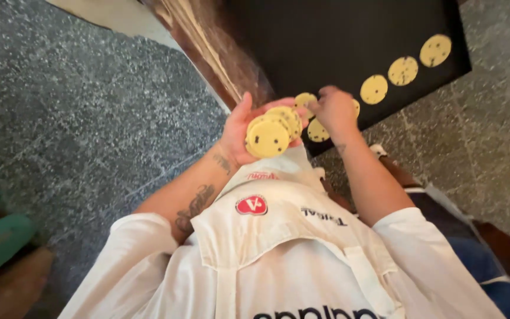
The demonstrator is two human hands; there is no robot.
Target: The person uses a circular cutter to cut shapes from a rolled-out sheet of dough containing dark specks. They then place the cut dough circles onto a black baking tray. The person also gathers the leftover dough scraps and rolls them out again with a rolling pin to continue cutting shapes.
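I see left hand [244,131] cupping cookie stack [271,131] | right hand [333,109] pinching one at black tray [349,41] | row [404,70] laid, stack remains

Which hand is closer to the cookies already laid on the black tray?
Right. The right hand is over the tray, touching the cookie row; the left hand holds a cookie stack off the tray's edge.

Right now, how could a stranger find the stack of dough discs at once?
Start at the black baking tray, where single yellow discs lie in a diagonal row. Just before its near edge, the left hand holds the stack of dough discs. It alone is piled and held up, not flat on the tray.
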